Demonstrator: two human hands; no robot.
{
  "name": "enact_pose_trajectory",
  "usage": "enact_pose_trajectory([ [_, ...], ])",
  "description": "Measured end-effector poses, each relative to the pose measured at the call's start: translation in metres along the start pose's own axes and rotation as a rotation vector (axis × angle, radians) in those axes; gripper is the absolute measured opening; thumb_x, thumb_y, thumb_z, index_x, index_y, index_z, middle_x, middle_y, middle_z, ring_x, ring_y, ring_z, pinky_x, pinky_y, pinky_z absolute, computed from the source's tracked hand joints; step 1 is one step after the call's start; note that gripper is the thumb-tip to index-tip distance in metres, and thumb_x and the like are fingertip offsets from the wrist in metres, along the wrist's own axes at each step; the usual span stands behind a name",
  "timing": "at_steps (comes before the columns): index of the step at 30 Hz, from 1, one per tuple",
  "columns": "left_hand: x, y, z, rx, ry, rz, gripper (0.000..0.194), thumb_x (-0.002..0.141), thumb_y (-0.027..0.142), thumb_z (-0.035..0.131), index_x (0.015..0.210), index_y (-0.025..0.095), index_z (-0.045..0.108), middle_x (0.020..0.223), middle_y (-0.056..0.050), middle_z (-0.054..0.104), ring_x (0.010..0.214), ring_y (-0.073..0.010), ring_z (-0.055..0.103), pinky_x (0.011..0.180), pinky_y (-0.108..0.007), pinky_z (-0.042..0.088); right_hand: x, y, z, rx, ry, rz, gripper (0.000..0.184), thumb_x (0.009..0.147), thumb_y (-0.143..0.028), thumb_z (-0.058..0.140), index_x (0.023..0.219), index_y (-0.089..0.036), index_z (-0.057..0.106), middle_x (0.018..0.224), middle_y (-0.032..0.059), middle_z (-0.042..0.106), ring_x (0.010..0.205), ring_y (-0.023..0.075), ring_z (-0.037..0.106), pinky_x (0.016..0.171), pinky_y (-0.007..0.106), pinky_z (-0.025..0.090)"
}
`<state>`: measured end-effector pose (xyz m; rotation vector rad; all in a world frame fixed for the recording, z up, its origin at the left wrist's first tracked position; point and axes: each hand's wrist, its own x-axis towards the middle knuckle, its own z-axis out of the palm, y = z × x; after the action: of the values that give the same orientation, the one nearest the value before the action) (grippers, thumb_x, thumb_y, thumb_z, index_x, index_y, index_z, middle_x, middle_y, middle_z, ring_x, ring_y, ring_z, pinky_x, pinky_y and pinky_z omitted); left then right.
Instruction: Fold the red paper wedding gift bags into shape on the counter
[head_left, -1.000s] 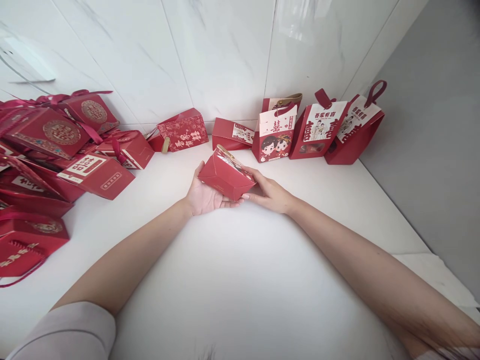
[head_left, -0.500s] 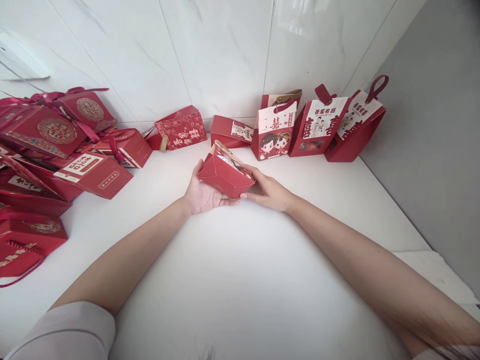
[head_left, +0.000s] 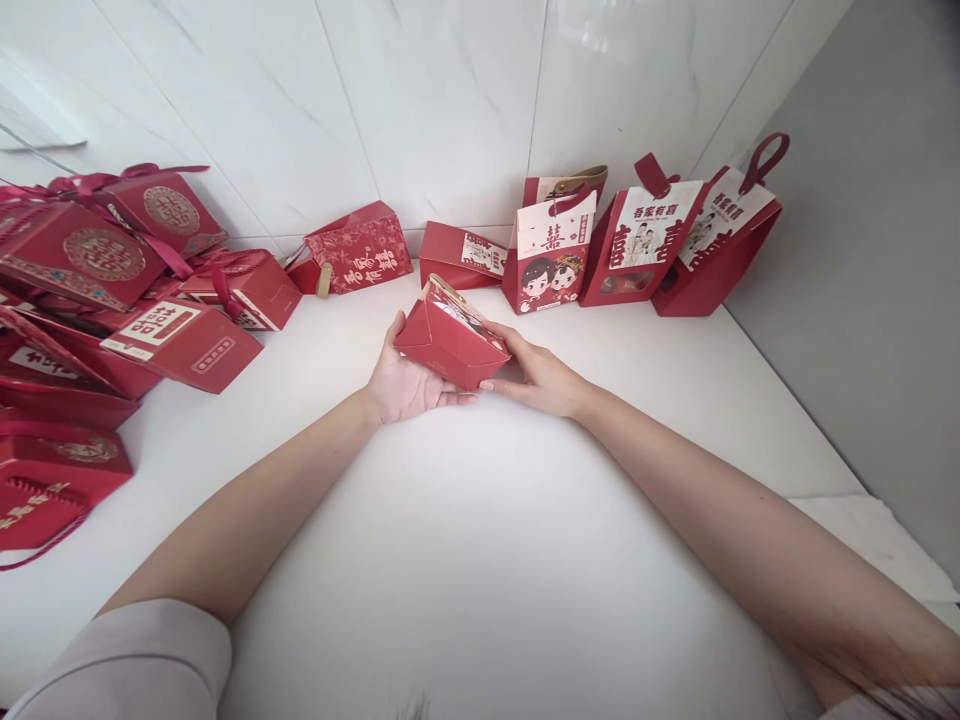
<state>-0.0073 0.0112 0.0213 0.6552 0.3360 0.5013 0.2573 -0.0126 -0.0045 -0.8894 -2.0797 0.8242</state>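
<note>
Between my two hands is a red paper gift box (head_left: 450,345), tipped so that its plain red bottom faces me and its printed side with a cartoon picture points up. My left hand (head_left: 409,385) supports it from the left and below, thumb at its left edge and palm partly turned up. On the right end, my right hand (head_left: 536,375) grips the box with fingers over the upper edge and thumb low at the corner. Behind it, a similar box with a cartoon couple (head_left: 550,270) stands upright against the wall.
A heap of red gift boxes with ribbons (head_left: 105,260) fills the left side. Along the tiled wall lie a patterned red box (head_left: 360,250) and a small red box (head_left: 461,255). Two tall boxes with loop handles (head_left: 649,240) stand at the right. White sheets (head_left: 870,535) lie by the grey wall.
The view has shifted very slightly. Both hands keep the same hold on the box, with hardly any movement of it.
</note>
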Motion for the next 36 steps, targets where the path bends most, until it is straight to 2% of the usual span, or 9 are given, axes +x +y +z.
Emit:
enact_pose_trajectory([
  [10, 0.0005, 0.0, 0.0006, 0.025, 0.018, 0.003, 0.107, 0.09, 0.091, 0.016, 0.165, 0.018, 0.035, 0.153, -0.021, 0.06, 0.127, -0.0378, 0.068, 0.107, -0.054, 0.051, 0.0002, -0.0002, -0.0012, -0.014, -0.007, -0.003, 0.093, 0.092, -0.061, 0.071, 0.165, -0.02, 0.029, 0.166, 0.017, 0.048, 0.146, 0.0318, 0.058, 0.122, 0.048, 0.047],
  [17, 0.0006, 0.0017, 0.0031, 0.039, 0.044, -0.012, 0.108, 0.091, 0.09, 0.008, 0.164, 0.016, 0.038, 0.151, -0.022, 0.062, 0.124, -0.0382, 0.069, 0.104, -0.053, 0.052, 0.0003, -0.0006, -0.0011, 0.005, -0.004, -0.002, 0.094, 0.091, -0.062, 0.071, 0.165, -0.021, 0.028, 0.165, 0.0168, 0.05, 0.144, 0.0316, 0.059, 0.122, 0.048, 0.046],
  [27, 0.0004, 0.0012, 0.0013, 0.047, 0.038, 0.002, 0.106, 0.091, 0.09, 0.013, 0.165, 0.017, 0.037, 0.156, -0.023, 0.057, 0.13, -0.0395, 0.065, 0.11, -0.057, 0.049, 0.0001, -0.002, -0.002, 0.015, -0.004, -0.004, 0.094, 0.092, -0.063, 0.071, 0.166, -0.024, 0.028, 0.163, 0.0147, 0.052, 0.143, 0.0316, 0.06, 0.121, 0.05, 0.047],
  [36, 0.0011, 0.0011, 0.0008, 0.038, 0.041, 0.006, 0.104, 0.092, 0.09, 0.017, 0.164, 0.018, 0.038, 0.157, -0.022, 0.056, 0.131, -0.0397, 0.065, 0.107, -0.056, 0.052, 0.0007, -0.0022, -0.0026, 0.019, -0.007, -0.017, 0.093, 0.092, -0.062, 0.071, 0.165, -0.022, 0.029, 0.168, 0.0153, 0.046, 0.146, 0.0313, 0.057, 0.123, 0.049, 0.046],
])
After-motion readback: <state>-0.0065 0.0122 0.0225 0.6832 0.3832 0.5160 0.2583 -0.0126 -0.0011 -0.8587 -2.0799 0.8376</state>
